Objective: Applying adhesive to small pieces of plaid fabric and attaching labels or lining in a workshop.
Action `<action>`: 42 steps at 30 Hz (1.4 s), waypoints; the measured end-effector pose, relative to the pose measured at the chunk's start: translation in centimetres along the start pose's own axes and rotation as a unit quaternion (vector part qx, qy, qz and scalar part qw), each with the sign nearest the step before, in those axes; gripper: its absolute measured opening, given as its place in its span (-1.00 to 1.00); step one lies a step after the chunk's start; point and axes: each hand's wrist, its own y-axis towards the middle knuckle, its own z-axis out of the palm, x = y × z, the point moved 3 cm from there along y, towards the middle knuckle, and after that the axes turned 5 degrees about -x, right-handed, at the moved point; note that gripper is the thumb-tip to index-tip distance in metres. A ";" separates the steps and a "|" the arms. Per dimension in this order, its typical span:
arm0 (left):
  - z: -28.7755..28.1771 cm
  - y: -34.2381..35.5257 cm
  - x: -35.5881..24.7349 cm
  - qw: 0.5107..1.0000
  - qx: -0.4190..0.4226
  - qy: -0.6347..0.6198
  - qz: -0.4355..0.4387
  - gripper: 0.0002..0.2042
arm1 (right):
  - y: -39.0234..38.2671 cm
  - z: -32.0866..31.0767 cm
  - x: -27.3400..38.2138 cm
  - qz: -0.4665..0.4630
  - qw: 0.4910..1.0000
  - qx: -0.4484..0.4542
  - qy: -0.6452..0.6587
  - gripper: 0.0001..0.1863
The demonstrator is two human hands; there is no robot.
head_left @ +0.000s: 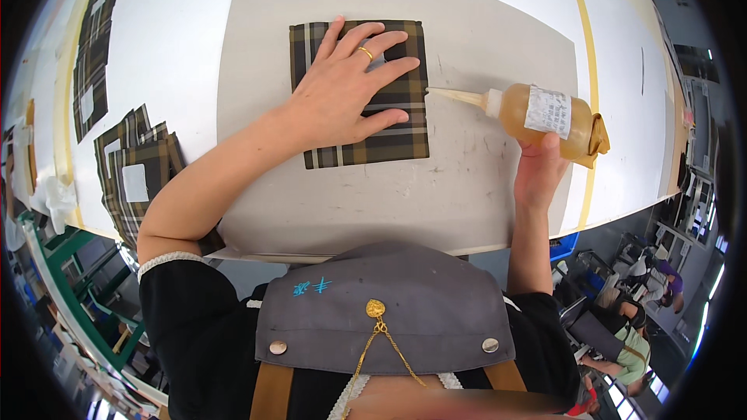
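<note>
A dark plaid fabric piece, roughly square, lies on the grey board in front of me. My left hand rests flat on it with fingers spread, partly covering a pale patch on the cloth. In my right hand is a glue bottle, amber, lying nearly sideways, with a white label and a long thin nozzle. Its nozzle tip points left and meets the fabric's right edge; whether it touches cannot be made out. Brown material is wrapped about the bottle's base.
Stacked plaid pieces with white labels lie at the table's left, and more plaid pieces run along the far left. Yellow tape crosses the white table on the right. Other people sit at the lower right, beyond the table.
</note>
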 end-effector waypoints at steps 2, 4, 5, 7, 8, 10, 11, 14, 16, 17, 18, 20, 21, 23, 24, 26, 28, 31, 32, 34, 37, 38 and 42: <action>0.0 0.0 0.0 1.000 0.001 -0.002 -0.001 -0.50 | 0.1 0.1 -0.1 0.000 1.000 -0.001 -0.014 -0.29; 0.0 0.0 0.0 1.000 0.003 -0.002 -0.002 -0.50 | 0.1 0.2 -0.2 0.000 1.000 -0.002 -0.027 -0.29; 0.0 0.0 0.0 1.000 0.011 0.005 -0.006 -0.49 | 0.2 0.3 -0.2 -0.005 1.000 -0.003 -0.029 -0.29; 0.0 0.0 0.0 1.000 0.021 0.012 -0.011 -0.49 | 0.4 0.3 -0.2 -0.008 0.999 -0.004 -0.031 -0.29; 0.0 0.0 -0.1 1.000 0.018 0.013 -0.008 -0.49 | 0.4 0.2 0.0 -0.002 0.999 0.001 -0.037 -0.29; -0.1 0.0 0.0 1.000 0.018 0.012 -0.006 -0.49 | 0.6 0.0 0.1 0.007 0.999 0.004 -0.044 -0.29; 0.0 0.0 0.0 1.000 0.018 0.013 -0.007 -0.48 | 0.8 -0.3 0.0 0.004 0.999 0.011 -0.049 -0.28; 0.0 0.0 0.0 1.000 0.019 0.016 -0.009 -0.48 | 1.1 -0.6 0.3 0.002 0.998 0.029 -0.064 -0.26; 0.0 0.0 -0.1 1.000 0.020 0.017 -0.009 -0.48 | 1.1 -0.5 0.9 0.002 0.996 0.040 -0.074 -0.24; 0.0 0.0 0.0 1.000 0.019 0.019 -0.009 -0.47 | 1.1 -0.4 1.1 0.003 0.998 0.037 -0.052 -0.31; 0.1 0.0 0.0 1.000 0.018 0.021 -0.008 -0.47 | 1.0 -0.4 1.3 0.004 0.999 0.034 -0.031 -0.38; 0.2 0.0 0.0 1.000 0.022 0.019 -0.010 -0.47 | 0.7 -0.6 1.5 0.010 0.998 0.040 -0.038 -0.36; 0.2 0.0 0.0 0.999 0.023 0.018 -0.013 -0.46 | 0.4 -0.7 1.6 0.015 0.998 0.049 -0.046 -0.34; 0.2 0.0 0.0 1.000 0.023 0.016 -0.008 -0.45 | -0.2 -1.2 1.5 0.028 0.998 0.034 -0.033 -0.31; 0.1 0.1 0.0 1.000 0.021 0.018 -0.006 -0.43 | -0.5 -1.5 1.5 0.041 0.999 0.024 -0.019 -0.28; 0.1 0.2 -0.1 1.000 0.020 0.014 0.000 -0.40 | -1.8 -1.4 1.9 0.058 0.998 -0.018 0.024 -0.26; 0.0 0.1 -0.1 1.000 0.018 0.010 0.006 -0.38 | -3.6 -1.9 2.1 0.064 0.996 -0.034 0.053 -0.24; 0.1 0.1 -0.1 1.000 0.021 0.018 0.001 -0.33 | -6.7 -2.6 1.3 0.034 0.995 -0.088 0.044 -0.18; 0.1 0.1 -0.1 1.000 0.020 0.023 0.004 -0.32 | -7.5 -2.5 1.3 0.030 0.995 -0.090 0.040 -0.16; 0.1 0.1 0.0 0.999 0.019 0.029 0.007 -0.32 | -9.0 -2.9 1.1 0.017 0.996 -0.084 0.017 -0.19; 0.3 0.1 0.0 1.000 0.007 0.023 0.020 -0.31 | -10.5 -2.7 0.7 -0.002 0.997 -0.079 -0.009 -0.22; 0.4 0.0 0.1 1.000 0.005 0.024 0.020 -0.31 | -10.8 -2.6 0.4 -0.003 0.996 -0.084 -0.023 -0.21; 0.4 -0.2 0.3 1.000 -0.002 0.024 0.018 -0.29 | -11.5 -1.8 0.0 -0.012 0.995 -0.086 -0.042 -0.20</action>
